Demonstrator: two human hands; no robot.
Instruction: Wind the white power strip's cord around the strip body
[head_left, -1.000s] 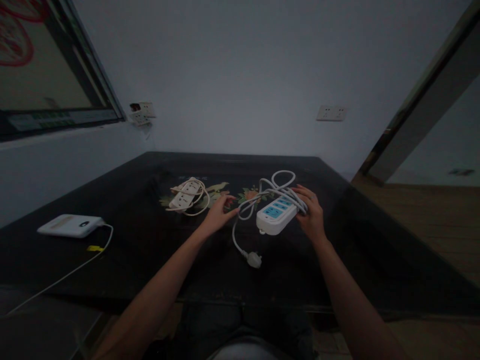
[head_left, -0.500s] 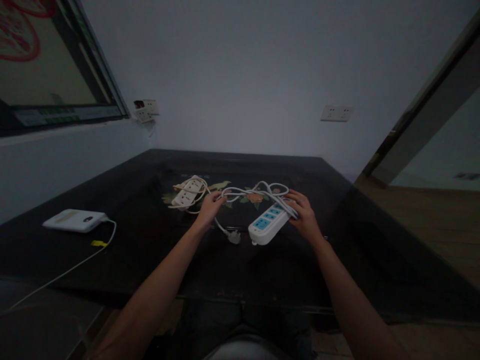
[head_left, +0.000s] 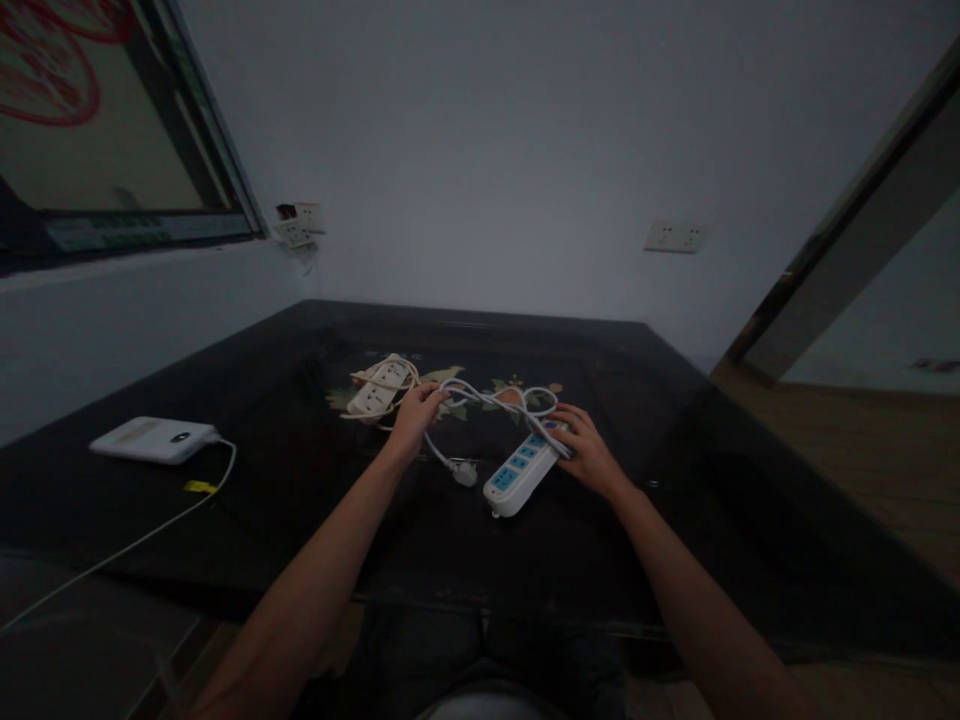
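My left hand (head_left: 414,415) pinches a grey-white power cord (head_left: 472,393) above the dark table. From that hand the cord's plug (head_left: 463,473) hangs down on a short length. At the other end, my right hand (head_left: 583,447) is closed around the far end of a white power strip (head_left: 519,470) with blue sockets, together with cord looped over it. Between the hands the cord runs in loose, twisted loops. Just left of my left hand lies a second power strip (head_left: 379,388), cream-coloured, with its own cord wrapped around it.
A white power bank (head_left: 154,440) with a cable and yellow tag (head_left: 200,487) lies at the left of the black table (head_left: 300,350), which has a printed floral pattern. Wall sockets (head_left: 673,237) are at the back right, more in the left corner. A window (head_left: 112,130) is upper left.
My right hand has moved left and nearer to me with the blue-socketed power strip, bringing it lower. The cord loops between the hands have drawn closer together. My left hand keeps its pinch.
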